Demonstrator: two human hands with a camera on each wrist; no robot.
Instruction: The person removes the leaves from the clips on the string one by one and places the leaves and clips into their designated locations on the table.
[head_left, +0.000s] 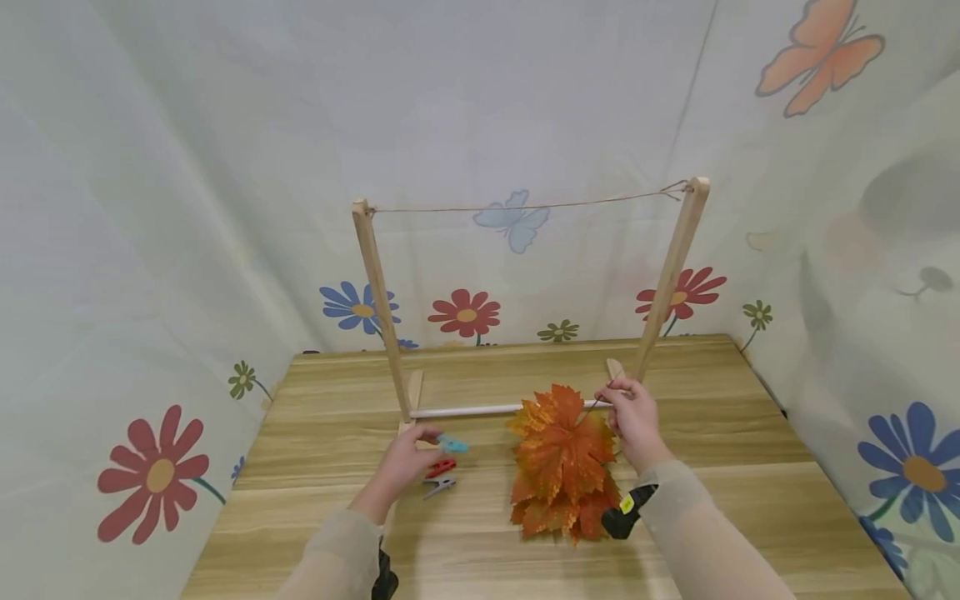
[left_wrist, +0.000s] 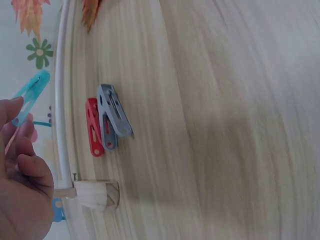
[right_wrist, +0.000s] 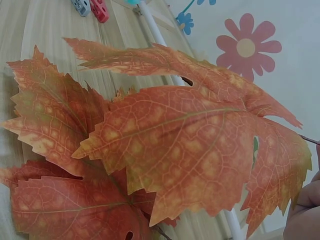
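Note:
My left hand pinches a light-blue clothespin between thumb and fingers, held above the table. Just beyond it on the wood lie a red clothespin and a grey clothespin, side by side and touching or nearly so. My right hand pinches the thin stem of an orange maple leaf, which is raised off the table. Beneath that leaf, more orange-red maple leaves lie on the table, partly covered by it. Only the edge of the right hand shows in the right wrist view.
A wooden frame stands at the back, with a left post, a right post and a thin string tied between their tops. A white rod joins the posts low down. Behind the table hangs a flower-printed cloth.

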